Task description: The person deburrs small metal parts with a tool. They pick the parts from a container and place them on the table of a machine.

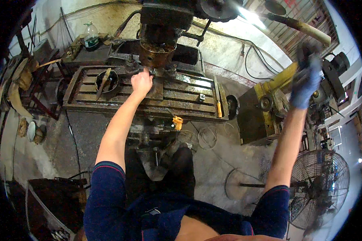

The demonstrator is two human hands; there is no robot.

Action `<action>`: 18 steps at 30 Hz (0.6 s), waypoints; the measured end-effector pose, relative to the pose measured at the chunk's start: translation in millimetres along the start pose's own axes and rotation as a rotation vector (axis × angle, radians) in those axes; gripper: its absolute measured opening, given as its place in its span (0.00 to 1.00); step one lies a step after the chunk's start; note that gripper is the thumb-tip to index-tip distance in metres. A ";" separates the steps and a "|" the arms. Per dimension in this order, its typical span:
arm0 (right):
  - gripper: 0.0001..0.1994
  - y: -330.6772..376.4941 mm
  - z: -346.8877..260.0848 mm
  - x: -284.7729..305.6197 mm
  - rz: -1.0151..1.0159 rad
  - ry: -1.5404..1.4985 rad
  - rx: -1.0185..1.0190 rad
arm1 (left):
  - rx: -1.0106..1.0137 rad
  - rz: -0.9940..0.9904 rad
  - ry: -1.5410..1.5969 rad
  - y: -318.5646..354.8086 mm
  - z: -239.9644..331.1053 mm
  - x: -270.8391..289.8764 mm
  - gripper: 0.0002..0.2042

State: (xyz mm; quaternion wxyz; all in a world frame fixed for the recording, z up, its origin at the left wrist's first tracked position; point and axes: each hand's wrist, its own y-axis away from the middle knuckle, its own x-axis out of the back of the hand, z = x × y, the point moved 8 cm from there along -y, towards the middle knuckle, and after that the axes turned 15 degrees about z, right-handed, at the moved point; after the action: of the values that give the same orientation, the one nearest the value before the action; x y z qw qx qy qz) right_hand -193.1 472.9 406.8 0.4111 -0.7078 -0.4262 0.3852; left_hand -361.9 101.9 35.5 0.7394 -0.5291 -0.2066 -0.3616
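Pale, stained wall [233,44] and grey concrete floor [219,176] surround a milling machine whose slotted metal table [189,111] spans the middle of the view. Over the middle of its back edge hangs the rusty, cylindrical spindle [157,55], dark and oily near the top.

Bare and curled, the left hand [141,83] is raised to the spindle's lower end, its forearm crossing the table's front edge. Its fingertips meet the underside, beside a small metal piece [152,71]; I cannot tell whether they grasp anything. Wearing a blue glove with dark fingers, the right hand [306,84] is lifted well beyond the table's right edge, just below a thick pale bar [309,30]. Blur hides its fingers, so I cannot tell whether they are clenched or released.

Near the table's left edge sits a round black bowl [113,85], a brush-like stick [104,82] lying across it. Toward the right edge stands a small metal block [202,97], and along that edge lies a long tool with a yellow handle [219,109]. A yellow-orange object [177,123] hangs at the front edge, right of its middle. Past the back left corner stands a clear bottle [91,37] of dark liquid; a large black fan [319,188] stands well beyond the front right corner.
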 end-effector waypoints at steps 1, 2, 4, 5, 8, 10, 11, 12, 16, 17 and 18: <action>0.23 -26.1 -15.4 -19.8 0.038 -0.154 -0.046 | 0.006 -0.004 -0.020 0.4 -4.1 -0.4 0.15; 0.20 -45.5 -47.3 -36.1 0.084 -0.318 -0.138 | -0.010 -0.008 0.004 -3.5 11.8 -5.1 0.15; 0.18 -45.8 -70.6 -38.0 -0.005 0.310 0.347 | -0.012 -0.005 -0.005 -4.7 16.8 -5.2 0.15; 0.16 -46.2 -60.9 -31.6 0.005 0.015 0.081 | -0.009 -0.001 -0.001 -4.5 19.3 -5.5 0.14; 0.14 2.8 -39.8 -29.3 -0.124 -0.438 -0.094 | 0.004 0.021 -0.021 -2.0 1.9 -0.9 0.13; 0.14 51.4 -40.7 -21.3 -0.024 -0.242 -0.030 | -0.003 0.024 -0.005 0.9 2.8 -2.7 0.13; 0.13 65.6 -32.2 -7.0 -0.031 -0.251 -0.044 | -0.008 0.022 0.004 -0.5 5.4 -4.2 0.13; 0.16 82.8 -30.0 0.3 0.077 -0.157 -0.017 | -0.015 0.017 0.013 -0.3 9.7 -6.3 0.13; 0.18 112.1 -25.8 4.4 0.195 -0.124 0.029 | -0.003 -0.024 0.031 -1.4 10.9 -2.7 0.13; 0.18 111.0 -24.6 3.3 0.195 -0.096 0.035 | -0.001 -0.034 0.042 -2.1 8.7 -1.2 0.13; 0.18 110.3 -23.9 2.2 0.195 -0.070 0.041 | 0.003 -0.042 0.052 -2.4 6.2 0.8 0.13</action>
State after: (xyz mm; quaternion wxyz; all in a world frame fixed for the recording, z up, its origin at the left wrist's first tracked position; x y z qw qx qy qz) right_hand -139.4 436.0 314.7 0.3711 -0.7235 -0.3615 0.4563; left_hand -362.7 107.0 39.7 0.7375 -0.5138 -0.1988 -0.3905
